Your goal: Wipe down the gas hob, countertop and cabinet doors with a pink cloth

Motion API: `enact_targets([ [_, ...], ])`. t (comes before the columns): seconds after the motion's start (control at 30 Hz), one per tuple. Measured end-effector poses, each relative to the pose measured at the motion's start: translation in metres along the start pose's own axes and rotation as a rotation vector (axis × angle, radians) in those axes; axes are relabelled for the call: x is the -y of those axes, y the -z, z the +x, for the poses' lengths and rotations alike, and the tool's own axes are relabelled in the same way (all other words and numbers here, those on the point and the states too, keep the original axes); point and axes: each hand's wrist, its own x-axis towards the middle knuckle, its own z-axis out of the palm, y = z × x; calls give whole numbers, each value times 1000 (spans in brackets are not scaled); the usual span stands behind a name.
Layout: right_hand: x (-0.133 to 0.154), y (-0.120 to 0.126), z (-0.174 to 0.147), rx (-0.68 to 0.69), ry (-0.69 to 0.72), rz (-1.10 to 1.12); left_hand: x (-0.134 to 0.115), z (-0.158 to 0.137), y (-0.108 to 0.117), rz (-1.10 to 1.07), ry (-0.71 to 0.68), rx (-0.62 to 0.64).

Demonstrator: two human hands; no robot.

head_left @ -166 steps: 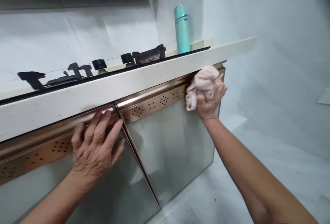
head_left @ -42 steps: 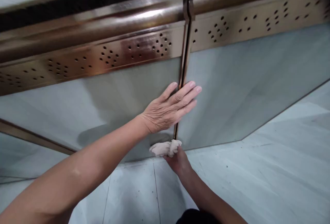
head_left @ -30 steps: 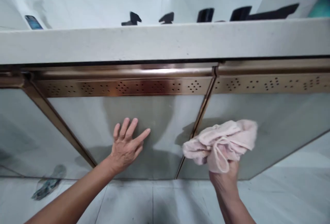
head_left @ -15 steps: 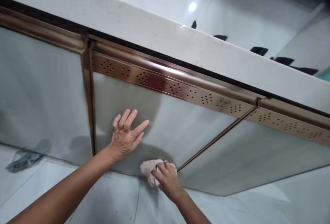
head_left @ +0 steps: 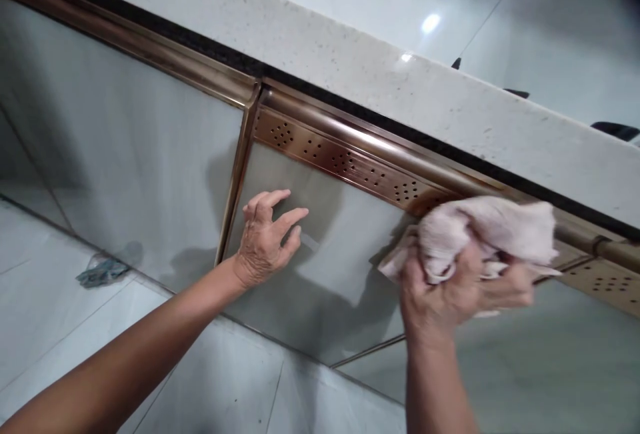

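My right hand (head_left: 460, 287) grips a crumpled pale pink cloth (head_left: 493, 224), raised in front of the right end of a cabinet's bronze trim. Folds of the cloth stick out above and beside my fingers. My left hand (head_left: 265, 237) holds nothing; its fingers are apart and slightly bent, close to the pale cabinet door (head_left: 310, 247). Whether it touches the panel I cannot tell. Along the door's top runs a bronze strip with small holes (head_left: 343, 162), beneath a rounded bronze rail (head_left: 370, 137).
Above the cabinets juts a speckled white countertop (head_left: 320, 37). Black pointed parts (head_left: 615, 129) show past its edge. On the tiled floor (head_left: 200, 374), a crumpled see-through bag (head_left: 103, 271) lies by the cabinet base. Another pale door (head_left: 130, 134) is at the left.
My right hand has lifted the cloth from the door's lower edge up and right to the top trim. My left hand stays by the door, fingers more bent. The view has shifted left.
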Motion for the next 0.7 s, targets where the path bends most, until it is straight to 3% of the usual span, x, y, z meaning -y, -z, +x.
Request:
enact_targets([
  [0.07, 22, -22, -21, -29, 96, -157, -2, 4, 2, -13, 15, 3],
  [0.1, 35, -32, -37, 36, 165, -175, -2, 6, 3, -18, 23, -1],
  [0.23, 83, -57, -88, 457, 352, 49, -5, 10, 9, -24, 34, -13],
  [0.37, 97, -49, -77, 482, 402, 126, -3, 16, 18, -52, 77, -20],
  [0.47, 85, -24, -41, 361, 381, 148, 4, 22, 26, -116, 143, -79],
  [0.6, 60, 8, 12, -106, 210, -3, 10, 28, 31, -222, 210, -129],
  [0.7, 49, 4, 43, -277, 200, -239, 9, 31, 35, -304, 231, -120],
])
